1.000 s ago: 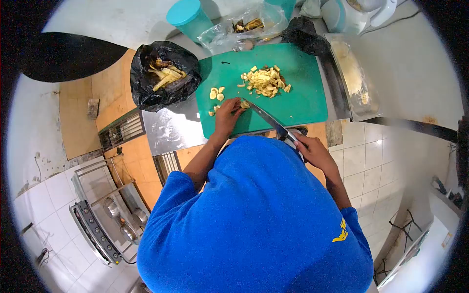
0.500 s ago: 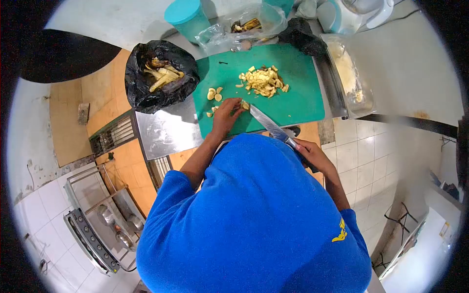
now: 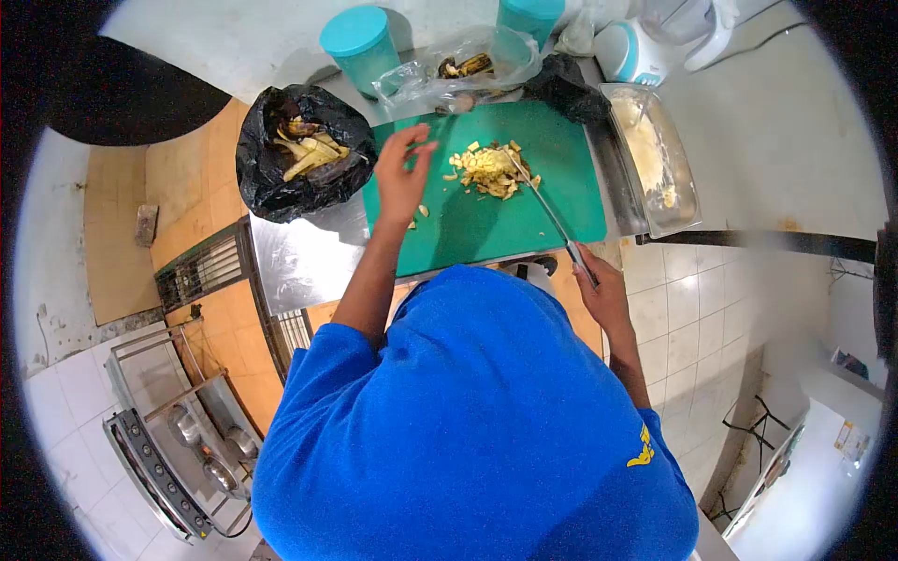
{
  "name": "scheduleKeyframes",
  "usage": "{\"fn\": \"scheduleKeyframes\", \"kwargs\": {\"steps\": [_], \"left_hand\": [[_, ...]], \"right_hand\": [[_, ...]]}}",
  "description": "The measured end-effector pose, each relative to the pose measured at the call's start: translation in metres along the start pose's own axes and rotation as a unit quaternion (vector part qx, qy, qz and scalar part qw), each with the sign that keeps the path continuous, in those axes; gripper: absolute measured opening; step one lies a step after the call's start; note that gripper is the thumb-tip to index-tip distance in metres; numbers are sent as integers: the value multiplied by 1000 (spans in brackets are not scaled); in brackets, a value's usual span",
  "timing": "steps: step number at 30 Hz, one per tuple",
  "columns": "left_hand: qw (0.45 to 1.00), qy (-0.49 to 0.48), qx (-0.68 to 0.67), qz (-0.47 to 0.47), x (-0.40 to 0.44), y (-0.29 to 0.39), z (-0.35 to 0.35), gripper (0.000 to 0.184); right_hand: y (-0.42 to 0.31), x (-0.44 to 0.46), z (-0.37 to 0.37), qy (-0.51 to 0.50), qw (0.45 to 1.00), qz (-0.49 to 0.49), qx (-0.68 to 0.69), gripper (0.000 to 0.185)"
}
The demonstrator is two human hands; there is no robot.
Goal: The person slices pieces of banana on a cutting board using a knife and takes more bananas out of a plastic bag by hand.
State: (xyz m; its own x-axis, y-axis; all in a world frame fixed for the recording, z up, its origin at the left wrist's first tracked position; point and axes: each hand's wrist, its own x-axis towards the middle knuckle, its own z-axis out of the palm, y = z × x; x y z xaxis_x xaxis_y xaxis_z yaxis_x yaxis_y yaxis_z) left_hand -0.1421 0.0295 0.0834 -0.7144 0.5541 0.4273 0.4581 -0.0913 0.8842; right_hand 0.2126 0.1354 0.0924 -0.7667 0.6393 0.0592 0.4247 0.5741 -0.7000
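Note:
My right hand (image 3: 601,288) grips the handle of a kitchen knife (image 3: 550,208). Its blade appears edge-on, and the tip reaches the pile of chopped banana (image 3: 491,168) on the green cutting board (image 3: 524,229). My left hand (image 3: 403,173) hovers over the board's left side, fingers apart, with nothing visible in it. A few banana pieces (image 3: 423,211) lie beside that wrist; the hand and forearm may hide others.
A black plastic bag (image 3: 257,159) with banana peels (image 3: 313,154) sits left of the board. Behind it are turquoise-lidded containers (image 3: 360,47) and a clear bag (image 3: 412,82). A metal tray (image 3: 678,182) with pale contents stands at right, near a blender (image 3: 631,51).
My left hand has lifted from the banana piece at the board's front and moved up and left, opening. The knife has swung forward to the chopped pile, its blade turned edge-on.

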Motion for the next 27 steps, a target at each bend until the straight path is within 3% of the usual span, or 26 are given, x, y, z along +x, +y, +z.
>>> {"fn": "scheduleKeyframes", "kwargs": {"steps": [1,4,7,10,15,19,22,24,27], "left_hand": [[999,15,23,-16,-1,-4,-10,31],[995,47,84,-36,-10,-15,-40,29],[990,21,115,-79,-19,-18,-62,28],[986,-64,139,-69,-29,-26,-68,29],[951,-157,266,-10,-41,-55,-72,41],[919,-206,320,-101,-40,-49,-65,55],[913,-235,328,-68,-35,-64,-67,59],[907,-294,280,-115,-23,-85,-74,59],[887,-352,277,-117,-7,-89,-77,51]], "right_hand": [[-1,1,1,35,998,-48,-38,40],[-12,-4,-9,17,999,4,-36,42],[-19,-6,-12,32,998,-12,-45,41],[-24,-5,-15,23,999,16,-37,41],[-20,-2,-13,10,1000,-22,-17,40],[-20,-2,-4,-57,998,-28,-14,39],[-20,2,10,-101,995,-19,15,40],[-6,5,26,-105,992,-65,11,40],[1,13,38,-161,985,6,70,41]]}}
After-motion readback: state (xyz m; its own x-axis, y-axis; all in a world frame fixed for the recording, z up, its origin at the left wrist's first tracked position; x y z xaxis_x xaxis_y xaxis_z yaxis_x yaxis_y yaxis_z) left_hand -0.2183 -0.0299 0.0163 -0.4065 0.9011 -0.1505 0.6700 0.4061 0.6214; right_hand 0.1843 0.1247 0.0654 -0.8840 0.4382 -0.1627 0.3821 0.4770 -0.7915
